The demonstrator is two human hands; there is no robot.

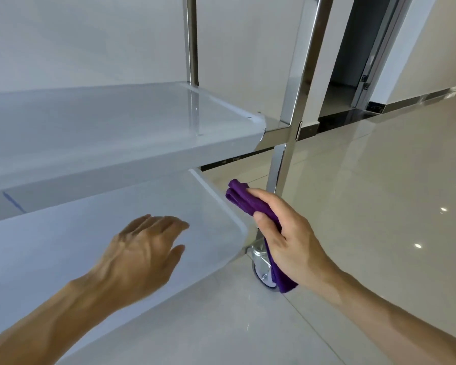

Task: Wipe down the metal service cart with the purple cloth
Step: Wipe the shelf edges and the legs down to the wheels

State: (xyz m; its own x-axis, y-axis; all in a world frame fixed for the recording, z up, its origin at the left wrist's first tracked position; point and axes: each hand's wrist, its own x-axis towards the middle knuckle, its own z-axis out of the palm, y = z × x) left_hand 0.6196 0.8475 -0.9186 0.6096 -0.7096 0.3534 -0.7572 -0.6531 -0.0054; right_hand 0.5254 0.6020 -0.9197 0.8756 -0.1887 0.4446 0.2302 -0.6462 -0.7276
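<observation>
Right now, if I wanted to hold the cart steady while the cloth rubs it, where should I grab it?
Probably the shiny upright post at the corner, above the middle shelf. It is narrow and bare there, so a grip can wrap round it. Come from the open floor side, the right, where nothing blocks it.

**Open shelf under the left hand, crowded corner by the right**

Beneath and ahead of the left hand (145,256) the bottom shelf (63,254) lies bare, but the middle shelf (111,133) overhangs just above, limiting headroom. Beside the right hand (287,233), the upright corner post (290,122) and the caster wheel (263,270) below block the shelf corner. To the right hand's outer side, the tiled floor (379,206) is open.
</observation>
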